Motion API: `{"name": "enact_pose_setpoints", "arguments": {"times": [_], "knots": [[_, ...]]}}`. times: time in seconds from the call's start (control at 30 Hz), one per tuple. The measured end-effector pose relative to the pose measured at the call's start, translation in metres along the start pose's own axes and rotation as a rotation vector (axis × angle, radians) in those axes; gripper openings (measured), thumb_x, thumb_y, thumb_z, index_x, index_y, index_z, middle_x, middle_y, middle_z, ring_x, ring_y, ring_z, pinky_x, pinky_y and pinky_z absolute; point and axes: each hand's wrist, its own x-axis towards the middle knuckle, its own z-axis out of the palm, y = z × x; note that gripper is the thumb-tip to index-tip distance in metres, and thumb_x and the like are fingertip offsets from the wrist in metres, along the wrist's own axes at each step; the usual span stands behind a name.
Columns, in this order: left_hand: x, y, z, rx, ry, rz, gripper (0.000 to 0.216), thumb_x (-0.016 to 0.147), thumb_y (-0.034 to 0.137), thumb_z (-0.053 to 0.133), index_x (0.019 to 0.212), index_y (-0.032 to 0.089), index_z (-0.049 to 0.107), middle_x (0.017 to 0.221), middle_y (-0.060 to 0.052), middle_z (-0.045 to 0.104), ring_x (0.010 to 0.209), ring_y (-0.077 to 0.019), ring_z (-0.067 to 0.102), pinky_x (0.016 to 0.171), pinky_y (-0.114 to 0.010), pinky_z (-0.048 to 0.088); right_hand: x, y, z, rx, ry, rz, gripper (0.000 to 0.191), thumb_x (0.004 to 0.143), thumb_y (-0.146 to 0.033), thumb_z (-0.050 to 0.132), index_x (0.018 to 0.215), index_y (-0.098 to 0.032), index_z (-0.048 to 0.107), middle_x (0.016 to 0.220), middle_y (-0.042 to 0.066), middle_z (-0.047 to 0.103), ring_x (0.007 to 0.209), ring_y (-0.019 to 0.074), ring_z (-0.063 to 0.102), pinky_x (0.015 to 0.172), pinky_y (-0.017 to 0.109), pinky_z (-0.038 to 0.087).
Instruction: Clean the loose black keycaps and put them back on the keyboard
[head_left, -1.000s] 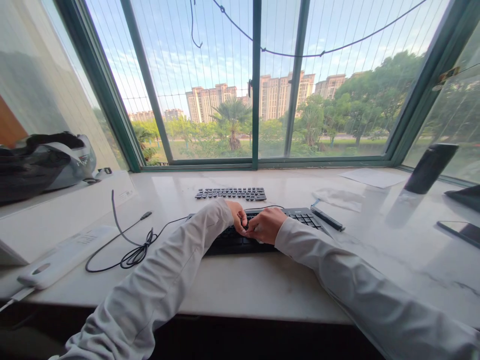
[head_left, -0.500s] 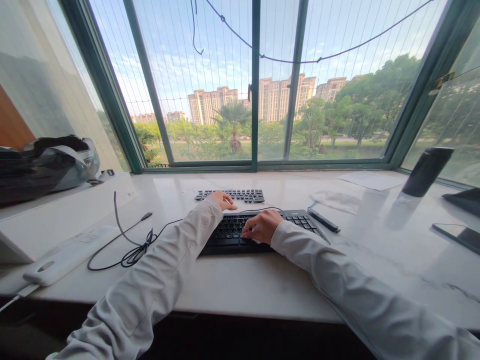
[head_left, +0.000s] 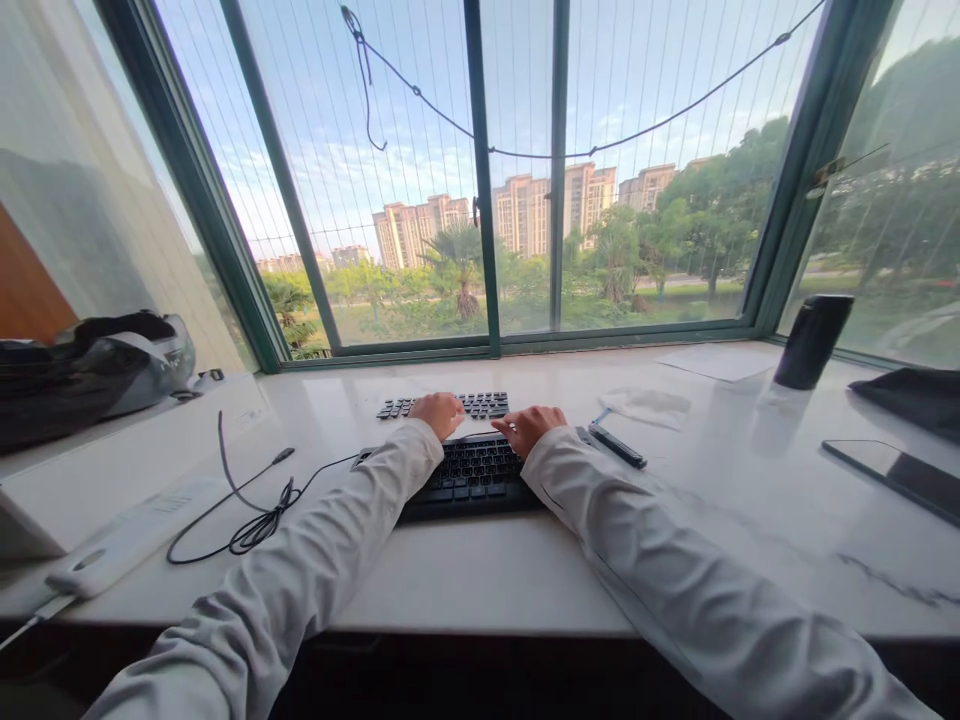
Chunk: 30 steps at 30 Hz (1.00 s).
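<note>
A black wired keyboard (head_left: 480, 480) lies in front of me on the sill. Just beyond it, small dark keycaps (head_left: 486, 403) are laid out in rows. My left hand (head_left: 437, 412) is over the near edge of these rows, its fingers loosely bent and partly hidden by the back of the hand; I see nothing held in it. Above the keyboard's far right part, my right hand (head_left: 532, 430) points its fingertips left, close to the right end of the keycap rows. Its thumb and forefinger are drawn together; whatever is between them is too small to make out.
A coiled black cable (head_left: 266, 525) and a white power strip (head_left: 127, 545) lie left, beside a white box (head_left: 135, 460) carrying a dark bag (head_left: 97, 375). To the right are a slim black tool (head_left: 619, 446), crumpled clear plastic (head_left: 645, 406), paper (head_left: 716, 363), a black cylinder (head_left: 814, 342) and a phone (head_left: 896, 475).
My right hand has moved from the keyboard's lower keys up to its far edge, near the keycap rows. The left hand has shifted slightly, its fingers more bent. The camera view has tilted and turned a little.
</note>
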Motion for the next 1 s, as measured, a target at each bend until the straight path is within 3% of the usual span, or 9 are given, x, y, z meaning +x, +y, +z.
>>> {"name": "enact_pose_setpoints", "arguments": {"times": [0.3,0.47,0.57,0.77,0.9,1.0], "knots": [[0.027,0.023,0.016,0.109,-0.067,0.073,0.024,0.073,0.033,0.055,0.087,0.020,0.069,0.100,-0.011,0.065,0.093,-0.0271,0.059,0.082,-0.035,0.041,-0.001,0.003,-0.003,0.021,0.002,0.097,0.049,0.088,-0.053,0.026,0.102,-0.028,0.066,0.093,0.011,0.068,0.087,0.0256,0.061,0.073,0.039,0.039],[0.029,0.021,0.017,0.121,-0.064,0.041,0.020,0.073,0.031,0.054,0.082,0.024,0.071,0.094,-0.006,0.068,0.090,-0.0234,0.060,0.079,-0.030,0.042,-0.001,0.003,-0.003,0.054,0.003,0.109,0.046,0.088,-0.052,0.026,0.102,-0.029,0.064,0.093,0.009,0.067,0.089,0.0245,0.060,0.075,0.038,0.038],[0.024,0.016,0.010,0.121,-0.050,0.018,0.019,0.072,0.031,0.055,0.081,0.025,0.071,0.092,-0.005,0.069,0.087,-0.0230,0.061,0.075,-0.030,0.042,0.001,0.006,0.001,0.154,0.079,0.118,0.040,0.088,-0.044,0.028,0.112,-0.030,0.056,0.096,0.006,0.067,0.090,0.0224,0.059,0.076,0.036,0.038],[-0.005,0.019,-0.023,0.087,0.050,0.032,0.029,0.082,0.038,0.045,0.085,0.024,0.071,0.100,-0.004,0.067,0.087,-0.0229,0.060,0.071,-0.031,0.039,0.015,0.021,0.011,0.564,0.264,0.228,0.037,0.080,-0.020,0.038,0.116,-0.020,0.048,0.097,0.006,0.065,0.090,0.0178,0.058,0.080,0.028,0.041],[-0.028,0.040,-0.038,-0.053,0.247,0.044,0.034,0.087,0.044,0.038,0.099,0.031,0.067,0.101,-0.001,0.066,0.086,-0.0196,0.059,0.066,-0.029,0.036,0.026,0.027,0.021,0.894,0.341,0.333,0.036,0.078,-0.027,0.048,0.112,-0.019,0.054,0.107,0.007,0.063,0.096,0.0174,0.058,0.087,0.030,0.042],[-0.039,0.056,-0.038,-0.122,0.325,0.021,0.036,0.088,0.047,0.036,0.099,0.033,0.067,0.099,0.002,0.066,0.082,-0.0177,0.060,0.060,-0.028,0.034,0.032,0.022,0.030,1.281,0.295,0.293,0.041,0.073,-0.042,0.056,0.105,-0.016,0.060,0.103,0.009,0.066,0.091,0.0206,0.061,0.081,0.034,0.047]]}}
